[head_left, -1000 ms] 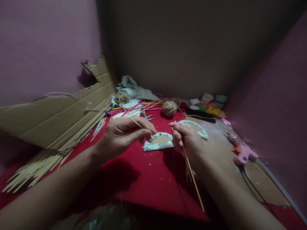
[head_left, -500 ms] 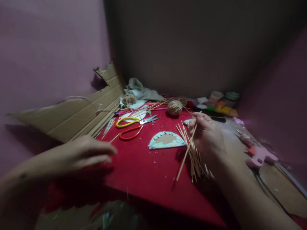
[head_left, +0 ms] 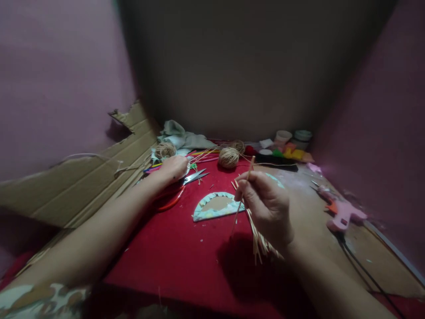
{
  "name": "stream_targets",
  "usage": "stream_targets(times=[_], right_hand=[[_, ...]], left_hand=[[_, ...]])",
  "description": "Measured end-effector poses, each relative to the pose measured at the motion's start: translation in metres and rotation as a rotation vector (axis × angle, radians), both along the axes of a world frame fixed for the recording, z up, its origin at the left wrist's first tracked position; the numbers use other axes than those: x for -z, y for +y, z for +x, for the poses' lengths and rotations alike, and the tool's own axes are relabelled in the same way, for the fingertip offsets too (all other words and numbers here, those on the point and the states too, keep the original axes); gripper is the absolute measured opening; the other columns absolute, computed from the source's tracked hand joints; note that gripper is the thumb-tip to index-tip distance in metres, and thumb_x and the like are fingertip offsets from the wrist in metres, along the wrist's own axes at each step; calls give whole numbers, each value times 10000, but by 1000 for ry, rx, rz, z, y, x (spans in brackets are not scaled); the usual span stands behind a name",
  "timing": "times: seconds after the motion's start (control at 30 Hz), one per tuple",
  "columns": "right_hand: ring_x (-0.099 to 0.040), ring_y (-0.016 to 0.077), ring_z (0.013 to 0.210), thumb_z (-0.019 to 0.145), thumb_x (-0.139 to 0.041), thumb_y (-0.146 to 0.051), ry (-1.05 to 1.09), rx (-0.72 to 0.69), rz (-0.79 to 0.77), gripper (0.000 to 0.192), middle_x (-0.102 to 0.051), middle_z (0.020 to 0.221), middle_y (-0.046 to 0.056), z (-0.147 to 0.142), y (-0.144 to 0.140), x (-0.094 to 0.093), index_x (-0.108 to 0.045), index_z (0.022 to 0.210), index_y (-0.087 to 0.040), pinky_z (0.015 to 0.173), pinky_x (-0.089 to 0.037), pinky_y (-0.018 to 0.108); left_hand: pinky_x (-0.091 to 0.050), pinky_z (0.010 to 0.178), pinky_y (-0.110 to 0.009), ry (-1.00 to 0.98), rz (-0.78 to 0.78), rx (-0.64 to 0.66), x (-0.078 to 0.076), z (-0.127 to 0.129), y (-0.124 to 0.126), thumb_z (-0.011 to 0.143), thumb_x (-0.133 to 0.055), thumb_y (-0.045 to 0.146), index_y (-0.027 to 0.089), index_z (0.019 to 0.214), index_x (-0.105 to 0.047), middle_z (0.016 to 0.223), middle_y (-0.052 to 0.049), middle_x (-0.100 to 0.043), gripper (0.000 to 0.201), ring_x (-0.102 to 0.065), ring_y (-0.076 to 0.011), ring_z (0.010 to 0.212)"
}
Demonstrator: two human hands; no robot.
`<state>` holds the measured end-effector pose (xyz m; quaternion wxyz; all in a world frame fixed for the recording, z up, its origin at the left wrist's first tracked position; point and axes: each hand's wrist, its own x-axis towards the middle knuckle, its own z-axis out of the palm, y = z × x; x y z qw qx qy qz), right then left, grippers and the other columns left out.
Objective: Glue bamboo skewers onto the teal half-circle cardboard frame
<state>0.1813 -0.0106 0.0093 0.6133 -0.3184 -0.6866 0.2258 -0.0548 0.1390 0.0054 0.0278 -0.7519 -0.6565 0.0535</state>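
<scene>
Reaching out over the red cloth [head_left: 186, 248], left hand [head_left: 172, 168] lies on the scissors [head_left: 181, 188] and covers the handle end; only one orange loop and the blades poke out, so whether the fingers are curled through the loops or just laid on top I cannot tell. Right hand [head_left: 265, 206] sits closer in, pinching one thin stick [head_left: 244, 190] upright between thumb and fingertips, with a bundle of sticks [head_left: 260, 241] clamped under the palm; the bundle's upper part is hidden by the hand, and its ends fan out below. Half-ring [head_left: 215, 207] of cardboard, pale patterned rim, lies flat on the cloth just left of the right hand. Twine ball [head_left: 228, 157] sits behind it, a second one farther left, dim. Glue gun [head_left: 340, 212] is well off right, its cord cut off by the frame. Cardboard sheet [head_left: 76, 186] leans on the left wall. Back clutter is too dark to sort.
</scene>
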Motion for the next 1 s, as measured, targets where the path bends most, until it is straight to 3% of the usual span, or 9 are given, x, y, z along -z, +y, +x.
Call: stream_targets(times=[0.17, 0.3, 0.33, 0.4, 0.43, 0.5, 0.6, 0.73, 1.0], right_hand=[[-472, 53, 478, 945, -520, -169, -77, 0, 0, 86, -564, 614, -49, -3, 6, 7, -565, 873, -185, 478, -407, 195], [-487, 61, 479, 948, -537, -219, 4, 15, -67, 89, -572, 620, -44, -1, 10, 8, -580, 875, -191, 482, -413, 208], [-490, 64, 482, 947, -542, -229, 26, 25, -69, 91, -572, 622, -44, 0, 10, 8, -585, 875, -194, 484, -413, 211], [-496, 70, 496, 939, -558, -240, 38, 43, -56, 98, -573, 627, -41, 1, 11, 7, -592, 857, -197, 491, -412, 215], [-499, 72, 505, 934, -566, -240, 29, 48, -46, 102, -575, 629, -40, 1, 11, 7, -594, 845, -198, 493, -410, 216], [-504, 76, 520, 923, -582, -239, -9, 43, -23, 118, -572, 630, -38, 0, 11, 6, -597, 814, -199, 497, -404, 217], [-494, 77, 529, 916, -589, -234, -38, 34, 9, 134, -564, 636, -36, -1, 11, 7, -610, 790, -195, 507, -404, 221], [-531, 95, 581, 897, -609, -215, -24, 41, 43, 91, -584, 659, -28, -1, 13, 8, -660, 827, -187, 568, -451, 238], [-661, 133, 733, 848, -660, -178, -7, 33, 130, 81, -743, 830, 7, 0, 14, 7, -736, 864, -201, 680, -542, 266]], left_hand=[[-499, 810, -367, -56, 178, 24, -20, -4, -9, 889, -443, 254, 115, 967, -673, 1030, -203, -711, 280, -674, -313, 984], [-510, 743, -304, -275, 281, 78, -42, 11, -43, 913, -390, 241, 140, 1014, -586, 871, -100, -710, 243, -683, -201, 812], [-512, 663, -285, -490, 232, 136, -45, 17, -56, 882, -444, 240, 156, 970, -569, 781, -59, -692, 174, -669, -175, 698], [-493, 531, -256, -908, -34, 301, -46, 30, -85, 826, -532, 243, 187, 877, -532, 659, 3, -644, 76, -622, -144, 552], [-491, 503, -249, -1022, -200, 373, -44, 37, -99, 807, -565, 237, 192, 841, -521, 636, 15, -636, 72, -616, -139, 529], [-493, 472, -245, -1128, -359, 433, -37, 49, -121, 810, -566, 224, 195, 810, -505, 599, 28, -620, 68, -602, -131, 490], [-496, 475, -233, -1141, -306, 476, -22, 62, -137, 809, -548, 183, 178, 785, -517, 615, 21, -615, 39, -606, -121, 505], [-513, 546, -227, -1147, -226, 535, -6, 71, -138, 812, -530, 158, 145, 851, -576, 698, 0, -649, 62, -633, -119, 588], [-498, 610, -224, -1053, -225, 555, -4, 77, -136, 856, -554, 237, 115, 854, -694, 671, -20, -692, 186, -621, -118, 610]])
